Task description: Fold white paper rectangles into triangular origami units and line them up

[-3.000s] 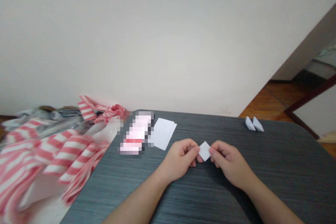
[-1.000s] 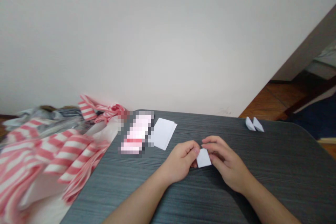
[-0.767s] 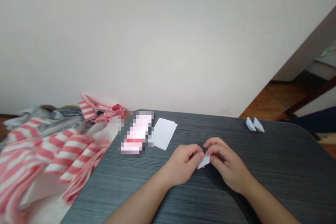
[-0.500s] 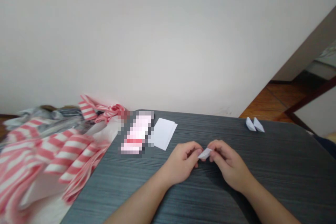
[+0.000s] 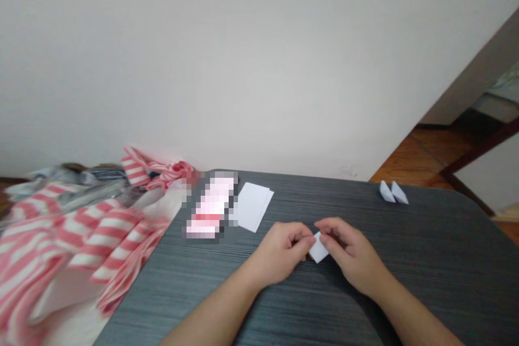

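Note:
A small folded piece of white paper (image 5: 318,251) is pinched between both my hands just above the dark grey table (image 5: 425,259). My left hand (image 5: 281,251) is curled, with thumb and fingers closed on the paper's left edge. My right hand (image 5: 351,254) is closed on its right and top edge, fingers bent over it. Much of the paper is hidden by my fingers.
A small stack of white paper sheets (image 5: 253,205) lies behind my left hand, beside a blurred pink and white object (image 5: 211,208). Two small folded white paper pieces (image 5: 392,192) sit at the far right. Red and white striped cloth (image 5: 77,243) is heaped left of the table.
The paper was a flat diamond held by its corners; since then my hands came together, turned and folded it, and now pinch it lower, close to the table.

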The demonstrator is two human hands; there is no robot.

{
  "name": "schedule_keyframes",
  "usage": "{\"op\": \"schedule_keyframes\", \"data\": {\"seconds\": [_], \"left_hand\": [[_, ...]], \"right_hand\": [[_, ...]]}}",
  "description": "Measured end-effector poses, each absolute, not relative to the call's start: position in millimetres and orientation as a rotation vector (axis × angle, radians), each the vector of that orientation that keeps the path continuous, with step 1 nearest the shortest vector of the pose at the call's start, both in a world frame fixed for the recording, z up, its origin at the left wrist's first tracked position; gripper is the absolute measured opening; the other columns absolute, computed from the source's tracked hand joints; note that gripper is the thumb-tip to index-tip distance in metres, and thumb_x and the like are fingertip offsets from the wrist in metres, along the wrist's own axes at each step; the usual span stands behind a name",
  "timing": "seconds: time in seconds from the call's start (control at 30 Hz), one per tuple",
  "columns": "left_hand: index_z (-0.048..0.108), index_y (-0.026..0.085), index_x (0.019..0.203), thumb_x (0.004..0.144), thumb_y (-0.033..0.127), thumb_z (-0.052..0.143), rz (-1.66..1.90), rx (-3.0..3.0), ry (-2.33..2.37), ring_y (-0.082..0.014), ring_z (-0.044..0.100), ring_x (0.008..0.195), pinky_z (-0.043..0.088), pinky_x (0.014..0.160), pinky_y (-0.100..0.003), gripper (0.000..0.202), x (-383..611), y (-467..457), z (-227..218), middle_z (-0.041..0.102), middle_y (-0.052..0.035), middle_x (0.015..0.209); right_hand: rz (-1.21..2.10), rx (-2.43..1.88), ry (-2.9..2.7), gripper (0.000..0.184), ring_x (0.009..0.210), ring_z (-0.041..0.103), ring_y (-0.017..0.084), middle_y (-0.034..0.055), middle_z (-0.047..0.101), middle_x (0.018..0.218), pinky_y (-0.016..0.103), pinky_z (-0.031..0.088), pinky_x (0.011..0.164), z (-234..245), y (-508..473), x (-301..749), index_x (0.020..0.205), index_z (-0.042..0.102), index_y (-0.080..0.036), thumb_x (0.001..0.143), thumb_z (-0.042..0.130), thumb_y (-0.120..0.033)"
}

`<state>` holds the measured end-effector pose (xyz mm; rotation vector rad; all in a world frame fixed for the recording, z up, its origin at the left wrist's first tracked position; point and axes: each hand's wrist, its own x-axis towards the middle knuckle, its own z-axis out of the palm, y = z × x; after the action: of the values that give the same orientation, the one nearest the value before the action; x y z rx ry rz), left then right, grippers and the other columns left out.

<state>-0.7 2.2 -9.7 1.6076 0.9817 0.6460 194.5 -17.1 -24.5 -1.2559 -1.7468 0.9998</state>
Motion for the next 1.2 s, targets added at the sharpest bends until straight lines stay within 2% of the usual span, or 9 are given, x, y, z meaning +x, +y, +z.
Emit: {"op": "schedule_keyframes", "data": {"seconds": [0.17,0.3,0.43,0.57,0.7,0.87,1.2], "left_hand": [[0.062,0.015,0.077,0.092,0.037,0.051,0.687,1.519,1.049,-0.0117,0.052,0.055,0.037,0.053,-0.021,0.028,0.2,3.8,-13.1,0.057,0.0012,0.059],[0.064,0.014,0.079,0.091,0.037,0.052,0.691,1.492,1.036,-0.0120,0.054,0.055,0.039,0.054,-0.021,0.028,0.8,4.0,-14.0,0.058,0.0008,0.060],[0.069,0.015,0.089,0.091,0.039,0.053,0.668,1.516,0.984,-0.0128,0.057,0.060,0.040,0.056,-0.022,0.029,0.2,3.2,-13.9,0.064,-0.0017,0.069],[0.068,0.014,0.083,0.090,0.041,0.055,0.662,1.495,0.991,-0.0123,0.055,0.058,0.040,0.056,-0.022,0.030,0.1,3.6,-15.6,0.062,-0.0010,0.065],[0.064,0.015,0.078,0.085,0.039,0.060,0.724,1.326,0.989,-0.0109,0.054,0.054,0.040,0.054,-0.021,0.025,2.6,5.0,-14.8,0.060,0.0010,0.063],[0.064,0.015,0.077,0.084,0.039,0.061,0.756,1.259,0.977,-0.0099,0.051,0.050,0.040,0.051,-0.021,0.026,4.4,6.2,-10.4,0.058,0.0020,0.058],[0.062,0.015,0.074,0.085,0.040,0.060,0.737,1.277,0.996,-0.0102,0.051,0.051,0.038,0.051,-0.021,0.027,3.1,5.9,-10.6,0.057,0.0024,0.057]], "right_hand": [[1.095,-1.232,-1.678,0.021,0.080,0.064,0.018,0.0037,0.066,0.091,0.030,0.051,0.073,-31.0,-16.7,195.7,0.113,0.058,-0.021,0.093,0.055,-0.025],[1.085,-1.246,-1.696,0.021,0.075,0.063,0.017,0.0020,0.065,0.083,0.028,0.050,0.069,-31.3,-16.6,196.1,0.112,0.058,-0.020,0.093,0.055,-0.025],[1.066,-1.236,-1.741,0.020,0.070,0.060,0.016,-0.0005,0.060,0.077,0.027,0.048,0.065,-28.3,-17.3,194.9,0.111,0.059,-0.021,0.093,0.056,-0.025],[1.077,-1.217,-1.764,0.019,0.067,0.058,0.015,-0.0008,0.059,0.076,0.026,0.046,0.062,-24.6,-18.7,194.7,0.112,0.058,-0.021,0.094,0.054,-0.024],[1.015,-1.170,-1.831,0.014,0.069,0.058,0.015,0.0002,0.060,0.077,0.027,0.046,0.066,-18.2,-19.9,196.6,0.101,0.060,-0.022,0.095,0.047,-0.018],[0.923,-1.011,-1.947,0.018,0.085,0.061,0.018,0.0051,0.064,0.095,0.031,0.048,0.079,-11.7,-18.6,196.3,0.098,0.062,-0.023,0.093,0.048,-0.012],[0.865,-1.074,-1.981,0.011,0.083,0.063,0.019,0.0054,0.066,0.091,0.031,0.050,0.076,-12.6,-14.8,197.9,0.093,0.066,-0.023,0.094,0.055,-0.020]]}}
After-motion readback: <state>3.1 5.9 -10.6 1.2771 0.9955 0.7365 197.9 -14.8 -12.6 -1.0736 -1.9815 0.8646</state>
